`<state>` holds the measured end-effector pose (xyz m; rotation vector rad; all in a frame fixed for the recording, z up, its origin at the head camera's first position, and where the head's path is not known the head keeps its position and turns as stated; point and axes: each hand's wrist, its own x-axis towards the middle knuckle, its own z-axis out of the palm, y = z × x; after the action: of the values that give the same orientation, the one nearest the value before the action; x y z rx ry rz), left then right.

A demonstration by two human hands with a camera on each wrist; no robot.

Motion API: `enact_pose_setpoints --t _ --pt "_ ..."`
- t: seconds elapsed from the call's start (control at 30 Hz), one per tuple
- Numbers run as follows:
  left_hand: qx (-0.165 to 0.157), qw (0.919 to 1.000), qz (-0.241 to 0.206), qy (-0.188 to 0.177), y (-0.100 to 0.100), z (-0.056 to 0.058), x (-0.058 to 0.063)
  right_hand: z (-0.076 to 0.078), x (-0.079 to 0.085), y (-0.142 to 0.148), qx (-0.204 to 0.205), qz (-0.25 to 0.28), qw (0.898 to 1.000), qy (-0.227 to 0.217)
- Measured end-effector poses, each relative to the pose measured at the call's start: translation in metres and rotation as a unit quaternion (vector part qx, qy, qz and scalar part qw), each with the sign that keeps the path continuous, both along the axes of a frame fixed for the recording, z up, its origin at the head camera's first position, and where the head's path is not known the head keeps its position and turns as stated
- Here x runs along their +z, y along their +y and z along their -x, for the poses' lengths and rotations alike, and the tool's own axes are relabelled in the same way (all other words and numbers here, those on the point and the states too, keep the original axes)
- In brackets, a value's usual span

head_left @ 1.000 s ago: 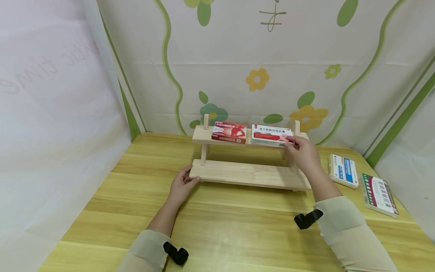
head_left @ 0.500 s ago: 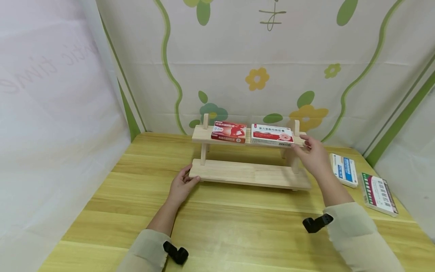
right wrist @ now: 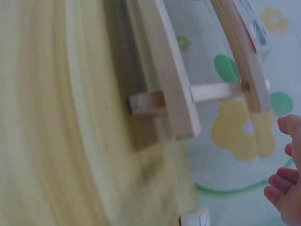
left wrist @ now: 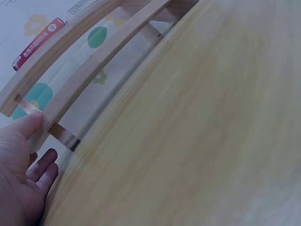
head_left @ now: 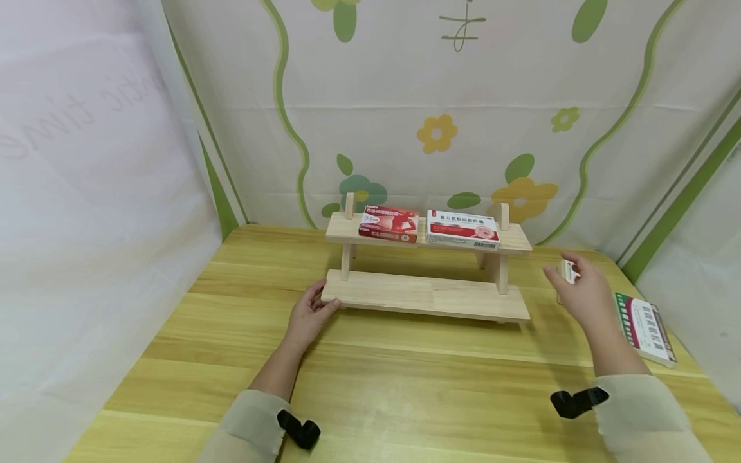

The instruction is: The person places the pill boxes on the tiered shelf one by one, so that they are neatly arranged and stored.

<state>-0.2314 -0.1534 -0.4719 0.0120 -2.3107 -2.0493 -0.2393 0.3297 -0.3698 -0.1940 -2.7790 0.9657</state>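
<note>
A two-tier wooden display shelf (head_left: 405, 292) stands on the table. My left hand (head_left: 307, 315) holds its lower board at the left end; in the left wrist view, the thumb lies against the board's edge with other fingers below. On the upper board lie a red medicine box (head_left: 389, 224) and a white-and-red medicine box (head_left: 463, 229). My right hand (head_left: 586, 294), empty with fingers loosely bent, is right of the shelf. It hovers over a white-and-blue medicine box (head_left: 567, 271), covering most of it. The right wrist view shows this hand apart from that box's corner (right wrist: 195, 218).
A green-and-white medicine box (head_left: 647, 329) lies at the table's right, beside the right forearm. The wooden table (head_left: 417, 399) reaches back to a white curtain (head_left: 370, 83) with printed flowers, close behind the shelf. More curtain closes in both sides.
My right hand has let go of the white-and-red medicine box on the upper board and moved right, over the white-and-blue box. The left hand keeps its place on the shelf.
</note>
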Motion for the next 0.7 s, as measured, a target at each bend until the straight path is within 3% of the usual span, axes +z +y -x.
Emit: enact_pose_setpoints --t 0.4,0.7 --pt "-0.002 1.0 0.005 -0.003 -0.001 -0.002 0.003 -0.024 -0.037 0.066 -0.071 -0.013 0.996 -0.054" --pt "0.002 1.0 0.001 0.001 0.001 -0.001 0.003 -0.037 -0.057 0.112 -0.135 -0.008 0.985 -0.109"
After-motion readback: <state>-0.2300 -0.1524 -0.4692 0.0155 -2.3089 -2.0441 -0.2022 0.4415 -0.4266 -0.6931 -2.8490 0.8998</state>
